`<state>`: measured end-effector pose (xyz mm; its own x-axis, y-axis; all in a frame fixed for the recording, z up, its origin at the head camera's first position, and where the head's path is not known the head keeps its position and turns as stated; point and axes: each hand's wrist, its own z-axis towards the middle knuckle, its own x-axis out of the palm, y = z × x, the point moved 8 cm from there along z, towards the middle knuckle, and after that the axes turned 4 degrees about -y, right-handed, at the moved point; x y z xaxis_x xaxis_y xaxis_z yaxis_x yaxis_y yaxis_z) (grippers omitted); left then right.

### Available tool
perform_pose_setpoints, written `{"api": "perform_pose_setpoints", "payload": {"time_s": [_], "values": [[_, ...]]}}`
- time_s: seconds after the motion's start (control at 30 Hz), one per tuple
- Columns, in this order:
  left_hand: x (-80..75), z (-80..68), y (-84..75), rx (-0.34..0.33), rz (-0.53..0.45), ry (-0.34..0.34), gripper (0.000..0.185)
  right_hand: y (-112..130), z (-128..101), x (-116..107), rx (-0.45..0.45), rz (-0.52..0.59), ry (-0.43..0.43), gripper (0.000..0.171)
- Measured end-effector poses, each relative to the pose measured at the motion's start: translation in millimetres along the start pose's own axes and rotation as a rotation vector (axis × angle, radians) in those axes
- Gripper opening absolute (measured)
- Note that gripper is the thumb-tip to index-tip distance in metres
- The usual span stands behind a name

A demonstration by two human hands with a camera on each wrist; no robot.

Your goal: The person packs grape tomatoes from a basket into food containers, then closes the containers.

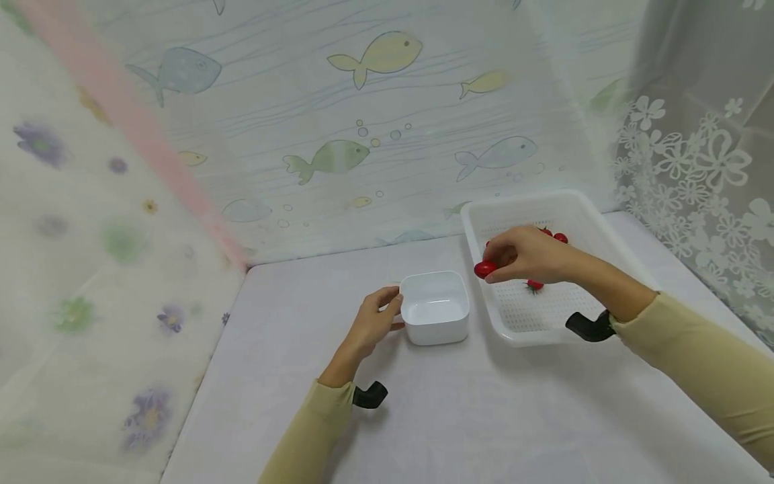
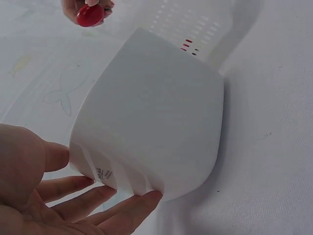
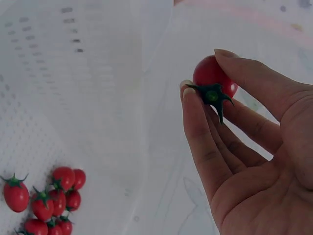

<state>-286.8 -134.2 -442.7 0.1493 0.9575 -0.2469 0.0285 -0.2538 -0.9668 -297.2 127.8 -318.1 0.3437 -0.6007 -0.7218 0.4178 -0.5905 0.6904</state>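
Meanwhile, cherry tomatoes (image 3: 46,203) lie in the perforated tray (image 1: 484,218).

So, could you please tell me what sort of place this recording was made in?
Probably a staged tabletop booth, not a real kitchen: a white-covered table is walled in by fish-print sheets and a lace curtain. On it stand only a white bowl and a tray of cherry tomatoes.

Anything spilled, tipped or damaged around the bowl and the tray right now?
Nothing stands out. The white bowl sits upright and empty under the left hand. The right hand pinches one whole cherry tomato; the other tomatoes lie inside the perforated tray.
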Motion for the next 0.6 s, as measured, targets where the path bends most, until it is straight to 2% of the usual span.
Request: {"api": "perform_pose_setpoints", "payload": {"time_s": [0.37, 0.6], "values": [[-0.7, -0.1, -1.1, -0.003, -0.008, 0.001, 0.042, 15.9, 19.1, 29.4, -0.008, 0.011, -0.035, 0.025], [-0.1, -0.5, -2.7, 0.006, -0.002, 0.001, 0.042, 23.6, 31.7, 54.7, 0.034, 0.046, -0.069, 0.026]]}}
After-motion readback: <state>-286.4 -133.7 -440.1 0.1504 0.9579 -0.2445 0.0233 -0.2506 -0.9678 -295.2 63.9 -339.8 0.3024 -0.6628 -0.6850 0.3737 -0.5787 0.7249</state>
